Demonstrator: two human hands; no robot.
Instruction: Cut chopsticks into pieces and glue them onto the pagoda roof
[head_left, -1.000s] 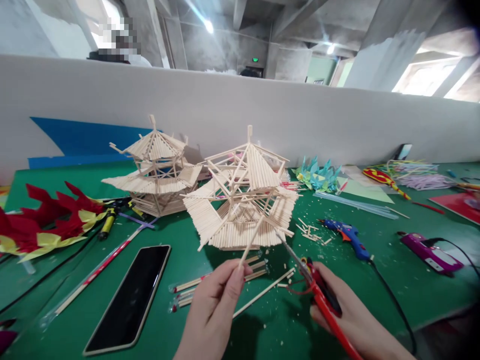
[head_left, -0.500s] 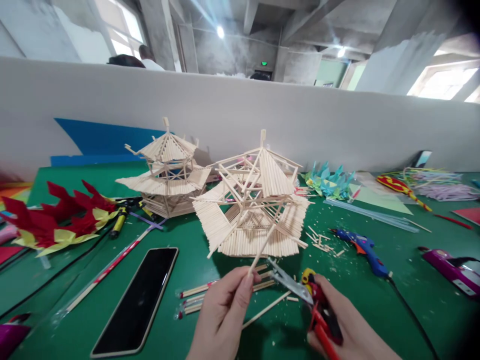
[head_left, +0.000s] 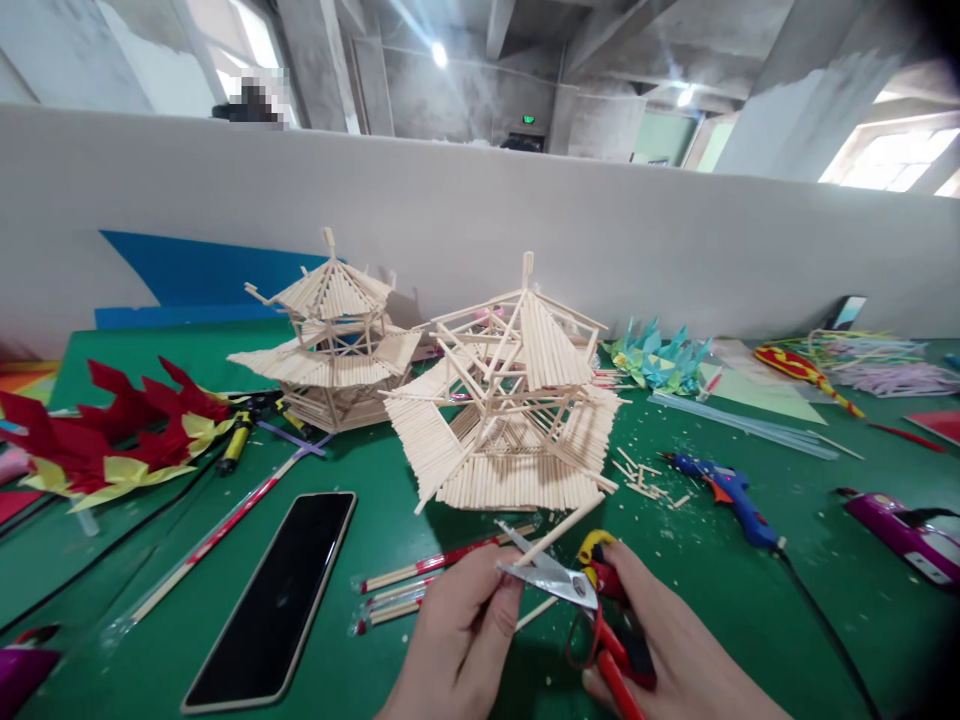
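My left hand [head_left: 461, 640] pinches a thin wooden stick [head_left: 561, 527] that slants up to the right. In my right hand [head_left: 667, 650] are red-handled snips [head_left: 570, 590], their metal blades parted around the stick near my left fingertips. Just beyond the hands stands a pagoda model built of wooden sticks [head_left: 510, 400], and a second stick pagoda [head_left: 330, 335] stands behind it to the left.
A black phone [head_left: 274, 595] lies on the green table [head_left: 750, 590] at the left, beside wrapped sticks [head_left: 435, 565]. A blue glue gun [head_left: 724, 492] and a purple tool [head_left: 904, 525] lie right. Red and yellow paper shapes [head_left: 105, 435] sit far left. A white partition [head_left: 675, 230] closes the back.
The stick has come away from the pagoda and tilted right. My right hand brought the snips left, from the pagoda's edge to the stick, with the blades now across it.
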